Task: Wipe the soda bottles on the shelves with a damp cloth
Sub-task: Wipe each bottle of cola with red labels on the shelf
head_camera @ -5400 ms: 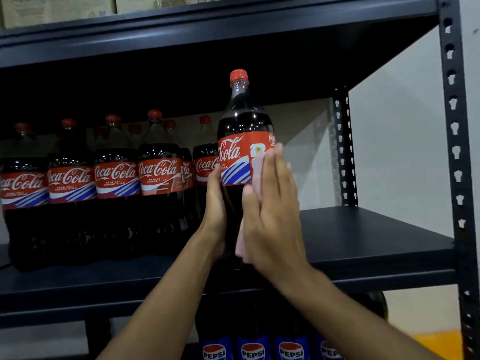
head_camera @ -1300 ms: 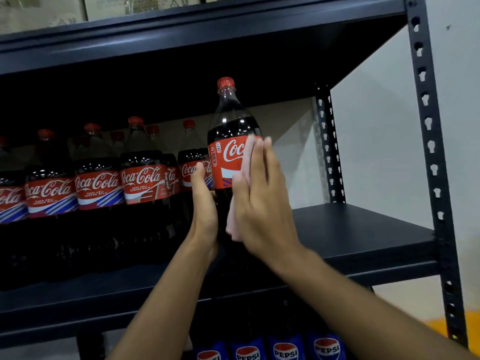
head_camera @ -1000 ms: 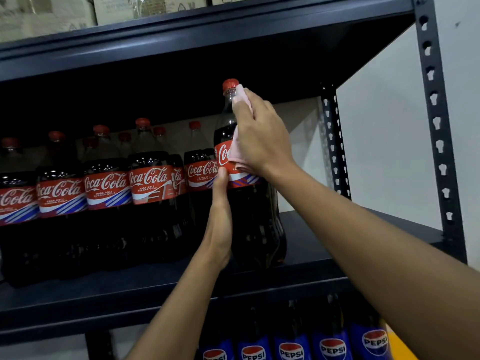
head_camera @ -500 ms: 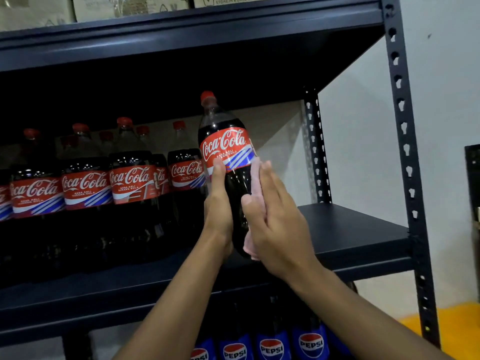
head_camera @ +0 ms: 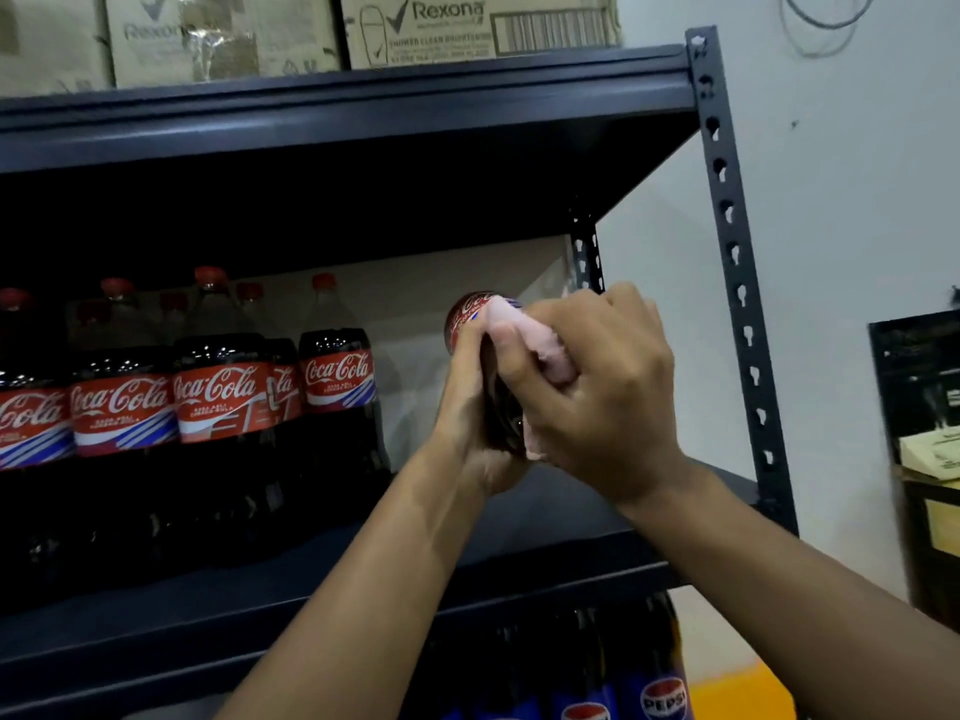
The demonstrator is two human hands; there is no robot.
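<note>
With left hand [head_camera: 467, 407] clamped round the tipped Coke bottle [head_camera: 467, 311] and right hand [head_camera: 608, 402] curled on the cloth [head_camera: 545, 350], I'd turn the bottle under it for full base coverage.

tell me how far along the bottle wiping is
Nothing shows as finished. In hand: left hand grips a tilted Coca-Cola bottle, right hand presses pink cloth on it. Possibly left: the shelved Coca-Cola row and Pepsi bottles below.

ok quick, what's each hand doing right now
Left hand: grips the tilted Coca-Cola bottle.
Right hand: fingers curled round the pink cloth, pressing it against the bottle.
</note>
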